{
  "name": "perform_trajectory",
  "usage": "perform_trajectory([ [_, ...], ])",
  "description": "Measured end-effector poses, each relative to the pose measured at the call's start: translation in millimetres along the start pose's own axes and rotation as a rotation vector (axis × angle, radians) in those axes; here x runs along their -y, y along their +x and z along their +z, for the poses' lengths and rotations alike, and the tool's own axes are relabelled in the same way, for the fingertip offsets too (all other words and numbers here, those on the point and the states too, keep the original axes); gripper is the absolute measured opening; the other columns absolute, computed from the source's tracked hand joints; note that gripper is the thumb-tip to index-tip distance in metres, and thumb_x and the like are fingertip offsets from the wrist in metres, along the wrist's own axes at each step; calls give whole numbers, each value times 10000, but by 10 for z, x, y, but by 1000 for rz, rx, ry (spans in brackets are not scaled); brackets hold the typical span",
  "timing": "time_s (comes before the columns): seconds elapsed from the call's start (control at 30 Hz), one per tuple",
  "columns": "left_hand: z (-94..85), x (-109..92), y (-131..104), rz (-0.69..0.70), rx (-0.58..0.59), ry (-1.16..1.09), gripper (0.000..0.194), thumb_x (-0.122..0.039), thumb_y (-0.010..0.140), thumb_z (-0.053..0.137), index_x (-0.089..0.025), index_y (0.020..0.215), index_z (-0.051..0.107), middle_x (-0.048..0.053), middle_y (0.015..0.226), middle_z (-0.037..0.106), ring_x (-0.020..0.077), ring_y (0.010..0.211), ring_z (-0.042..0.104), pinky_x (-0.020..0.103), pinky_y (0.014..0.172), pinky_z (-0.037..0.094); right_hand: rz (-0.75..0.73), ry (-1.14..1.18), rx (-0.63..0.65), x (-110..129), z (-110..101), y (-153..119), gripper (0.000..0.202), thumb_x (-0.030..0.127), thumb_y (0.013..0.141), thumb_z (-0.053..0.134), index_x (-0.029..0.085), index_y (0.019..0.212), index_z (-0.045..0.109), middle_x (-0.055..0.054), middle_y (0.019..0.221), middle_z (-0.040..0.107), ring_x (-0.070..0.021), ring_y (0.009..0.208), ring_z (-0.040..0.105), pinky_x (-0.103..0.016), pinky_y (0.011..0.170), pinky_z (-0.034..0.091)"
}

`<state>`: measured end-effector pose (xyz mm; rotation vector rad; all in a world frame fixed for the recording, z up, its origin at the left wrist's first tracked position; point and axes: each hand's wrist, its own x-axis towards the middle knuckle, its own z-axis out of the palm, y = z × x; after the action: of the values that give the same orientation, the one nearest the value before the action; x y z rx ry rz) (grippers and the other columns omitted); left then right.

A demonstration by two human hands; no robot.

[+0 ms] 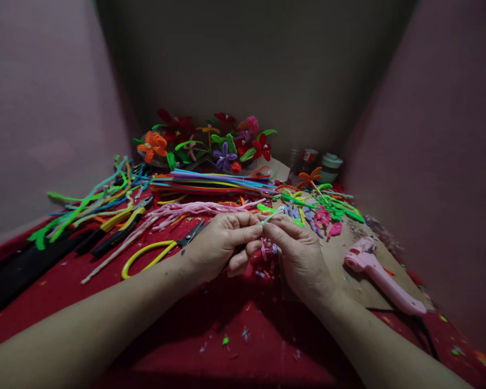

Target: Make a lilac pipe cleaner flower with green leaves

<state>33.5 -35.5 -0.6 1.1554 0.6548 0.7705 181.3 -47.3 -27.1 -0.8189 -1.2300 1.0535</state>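
My left hand (235, 240) and my right hand (297, 248) meet over the middle of the table, fingertips almost touching. Pinched between them is a pale green pipe cleaner (272, 215), its whitish end pointing up and to the right. Thumb and forefinger of each hand close on it; the lower part is hidden by the fingers. Beneath the hands a bit of pink pipe cleaner (263, 249) shows. Close to my left wrist lie yellow-handled scissors (149, 258), their blades partly behind the hand.
Pliers (123, 227) and loose pipe cleaners (81, 216) lie left. Behind are bundled pipe cleaners (214, 181) and pipe-cleaner flowers (224, 156). At right, a pink glue gun (383, 275) rests on cardboard (336, 254) near green pieces (336, 208). A lidded cup (331, 167) stands at the back.
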Motion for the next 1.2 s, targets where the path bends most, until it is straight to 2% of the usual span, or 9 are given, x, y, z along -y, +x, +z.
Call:
perform_trajectory([
  [0.13,-10,5,10,-13,5,-20,167,-255,835,549,-143,722,500,-67,517,480,-1,284,299,123,285,286,0,6,36,-17,-7,10,91,237,769,641,212,703,699,-3,808,595,-160,850,530,-345,858,376],
  [0.3,-38,6,20,-27,32,-46,140,-255,829,559,-152,753,504,-71,530,487,-2,281,288,119,273,284,-41,-28,-8,-29,-13,8,60,236,751,661,222,713,706,-4,848,588,-165,877,527,-348,869,370],
  [0.57,-23,-18,11,-70,22,-45,128,-283,816,574,-162,833,537,-77,511,474,-1,276,251,115,263,276,-36,-31,9,1,-7,13,74,242,755,651,223,710,706,-7,829,596,-164,859,528,-345,853,382],
  [0.67,-27,-19,18,-87,5,-45,149,-295,812,579,-166,776,514,-81,505,461,-2,273,237,113,255,267,-39,-37,14,28,9,30,105,233,751,642,215,662,694,-7,793,600,-166,836,533,-338,839,387],
  [0.83,-57,4,45,-87,13,-66,171,-283,822,567,-165,729,486,-81,509,456,-1,271,230,114,250,280,58,53,43,43,34,48,132,238,754,622,206,629,652,16,695,574,-141,740,517,-305,778,400],
  [0.97,-78,24,68,-83,11,-67,206,-290,829,558,-162,696,468,-87,484,435,-2,264,199,120,239,292,118,114,31,26,52,47,120,265,746,625,199,651,655,15,698,574,-135,714,504,-287,728,404],
  [1.2,-109,0,85,-73,-36,-63,230,-311,818,572,-159,683,463,-96,467,401,-4,270,169,121,241,285,125,177,15,-35,112,115,152,277,712,648,181,595,642,7,674,571,-130,667,491,-268,660,410],
])
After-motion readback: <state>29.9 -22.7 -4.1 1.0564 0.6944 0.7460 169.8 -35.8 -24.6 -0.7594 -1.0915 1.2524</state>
